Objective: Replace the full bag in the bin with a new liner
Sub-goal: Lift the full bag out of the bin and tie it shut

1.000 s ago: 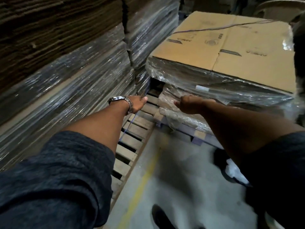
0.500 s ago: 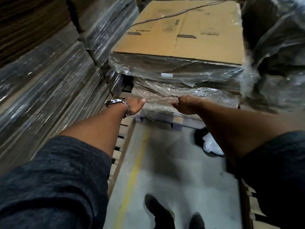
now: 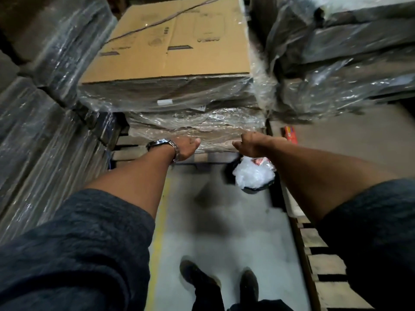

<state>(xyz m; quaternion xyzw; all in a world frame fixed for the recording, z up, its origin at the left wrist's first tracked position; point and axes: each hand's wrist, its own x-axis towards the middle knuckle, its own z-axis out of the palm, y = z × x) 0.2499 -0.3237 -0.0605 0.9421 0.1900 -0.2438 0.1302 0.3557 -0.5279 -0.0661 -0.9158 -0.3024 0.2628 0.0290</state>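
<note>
Shrink-wrapped cardboard pallets wall a grey aisle where both hands, left hand [image 3: 187,149] and right hand [image 3: 248,147], hang loosely curled and empty above the small dark bin [image 3: 258,187], whose crumpled white plastic bag [image 3: 252,175] looks light, soft and slippery, best gathered at its rim.

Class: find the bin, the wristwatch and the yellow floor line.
bin [image 3: 258,189]: head view, dark front rim.
wristwatch [image 3: 162,142]: head view, metal band.
yellow floor line [image 3: 157,239]: head view, mid-stripe.

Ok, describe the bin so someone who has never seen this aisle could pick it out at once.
Start at the big shrink-wrapped cardboard stack at the aisle's end. Drop to the concrete floor by its right corner, just under the right hand. The bin is the small dark container there, the only thing heaped with crumpled white plastic.
</note>
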